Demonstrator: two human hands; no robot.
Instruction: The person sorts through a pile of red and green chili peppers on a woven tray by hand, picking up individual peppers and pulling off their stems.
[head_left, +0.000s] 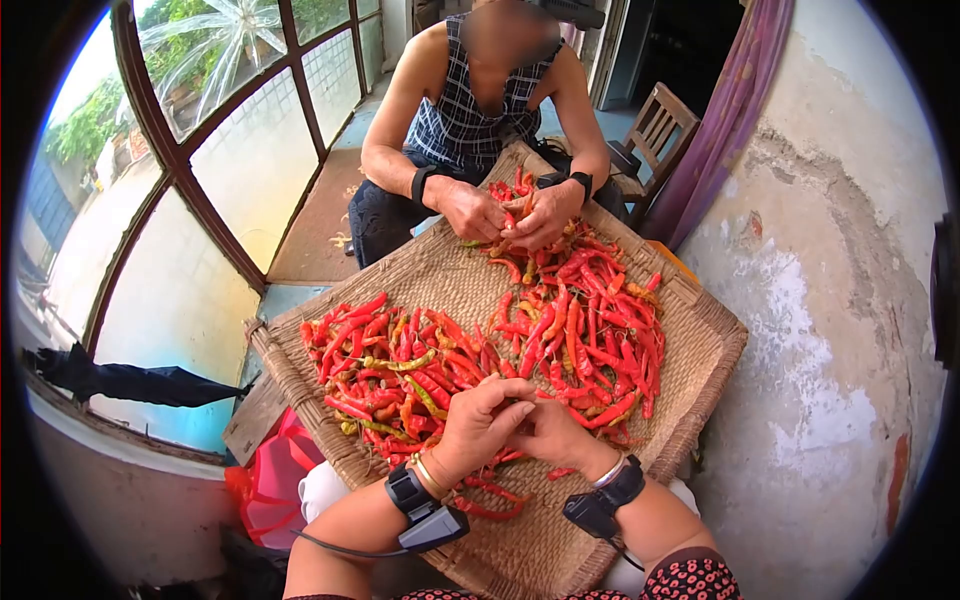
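My left hand (477, 425) and my right hand (556, 432) meet over the near part of a woven tray (440, 265). The fingers of both are bent and pressed together at the tips. Whatever they pinch is hidden behind the knuckles. Red chili peppers (345, 345) lie heaped on the left of the tray, just beyond my left hand, with a few green and yellowish ones among them. A second pile of red chili peppers (610, 340) spreads over the right side. A few loose chilies (492, 505) lie below my left wrist.
Across the tray sits a person whose two hands (505, 215) work close together over chilies at the far corner. A wooden chair (655, 140) stands behind at right. Framed window panes (250, 150) run along the left; a rough plaster wall (810, 330) rises at right.
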